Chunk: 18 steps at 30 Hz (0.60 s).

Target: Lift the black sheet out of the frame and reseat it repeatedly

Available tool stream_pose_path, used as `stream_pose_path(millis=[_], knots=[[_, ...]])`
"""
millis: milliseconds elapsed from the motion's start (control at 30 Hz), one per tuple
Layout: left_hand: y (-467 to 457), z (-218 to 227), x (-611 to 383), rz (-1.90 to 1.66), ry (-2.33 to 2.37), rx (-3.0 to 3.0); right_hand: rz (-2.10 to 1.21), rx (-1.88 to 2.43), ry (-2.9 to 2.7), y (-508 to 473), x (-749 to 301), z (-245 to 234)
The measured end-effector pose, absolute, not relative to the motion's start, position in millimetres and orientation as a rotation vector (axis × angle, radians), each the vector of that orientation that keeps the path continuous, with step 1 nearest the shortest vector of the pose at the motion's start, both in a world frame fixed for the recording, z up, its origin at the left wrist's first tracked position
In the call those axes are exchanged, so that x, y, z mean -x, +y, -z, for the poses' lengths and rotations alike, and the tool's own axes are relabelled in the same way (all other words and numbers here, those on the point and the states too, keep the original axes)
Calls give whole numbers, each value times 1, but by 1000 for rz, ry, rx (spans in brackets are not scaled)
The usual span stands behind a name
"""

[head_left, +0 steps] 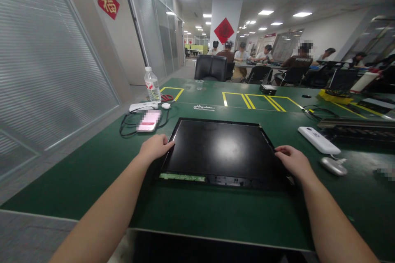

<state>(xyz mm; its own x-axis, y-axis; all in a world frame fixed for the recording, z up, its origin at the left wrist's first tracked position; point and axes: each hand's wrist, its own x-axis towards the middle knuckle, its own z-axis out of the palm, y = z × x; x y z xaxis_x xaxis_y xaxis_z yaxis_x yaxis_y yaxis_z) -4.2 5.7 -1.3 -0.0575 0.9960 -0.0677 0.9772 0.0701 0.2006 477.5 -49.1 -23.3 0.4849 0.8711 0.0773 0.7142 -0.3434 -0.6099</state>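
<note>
One black screen [222, 148], flat at the near side of one green bench [101, 181], between two bare hands. One pale green strip [182, 177] along the left part of its near edge. Near the far left corner: one phone [149, 121], one bottle [152, 86], one white slab [138, 107], one pair of red-handled scissors [167, 98]. Beyond the far edge, one silver caliper-like tool [203, 107] and one clear cup [199, 84]. To the right, one white power bank [319, 139] and one silver oval gadget [333, 165], just beside each other. On the walls and pillar, two red diamond signs [224, 30].

Both forearms stretched forward from the lower corners, slanting inward, well apart. Left hand [156, 146] turned inward at the screen's left edge, thumb laid over the rim, other fingers curled, pinching that edge. Right hand [293, 160] at the right edge, wrist bent inward, thumb and forefinger close together, pinching the rim; lower fingers hidden, so cannot tell their state.
</note>
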Motion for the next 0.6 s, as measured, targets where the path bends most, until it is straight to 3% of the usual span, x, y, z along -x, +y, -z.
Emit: stream_pose_path(millis=[600], knots=[[8,4,-1,-96,2141,-2145,-275,2164,-1371,-48,-473,25]])
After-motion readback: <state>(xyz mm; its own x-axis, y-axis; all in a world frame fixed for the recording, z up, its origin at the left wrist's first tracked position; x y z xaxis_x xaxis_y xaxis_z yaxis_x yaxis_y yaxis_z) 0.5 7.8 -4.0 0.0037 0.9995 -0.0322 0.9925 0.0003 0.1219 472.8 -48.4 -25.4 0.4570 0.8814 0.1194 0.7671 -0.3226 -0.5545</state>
